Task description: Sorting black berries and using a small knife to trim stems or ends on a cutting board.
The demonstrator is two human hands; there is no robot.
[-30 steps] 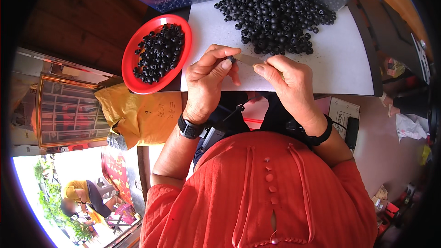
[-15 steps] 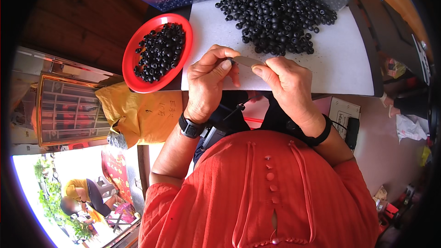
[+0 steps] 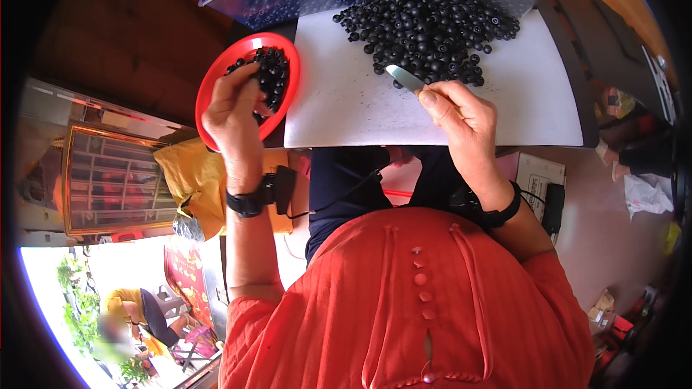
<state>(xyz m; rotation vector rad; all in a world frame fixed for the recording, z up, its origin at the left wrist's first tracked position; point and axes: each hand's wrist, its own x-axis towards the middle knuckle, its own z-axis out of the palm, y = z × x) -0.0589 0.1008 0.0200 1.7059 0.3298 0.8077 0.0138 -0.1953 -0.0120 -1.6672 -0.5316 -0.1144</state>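
One bare left hand (image 3: 234, 112), in the head view, is over a round, red, shallow plate (image 3: 293, 83) that holds small, round, black beads with holes (image 3: 275, 75). Its fingers are bunched together, and whether that grip has a bead in it or has let go cannot be told. To the right, the bare right hand (image 3: 465, 115) pinches a short, flat, grey metal blade (image 3: 405, 78) between thumb and fingers, its tip pointing away from the body, near a heap of loose black beads (image 3: 432, 36) on the white-topped desk (image 3: 346, 115). The step in hand looks like setting a worked bead down in the plate; the next move probably calls for parting the left fingers, then taking a fresh bead from the heap. Half a second earlier, both hands met above the desk, the left pinching a small dark piece against the blade; now they are well apart, and the right grip keeps its blade.
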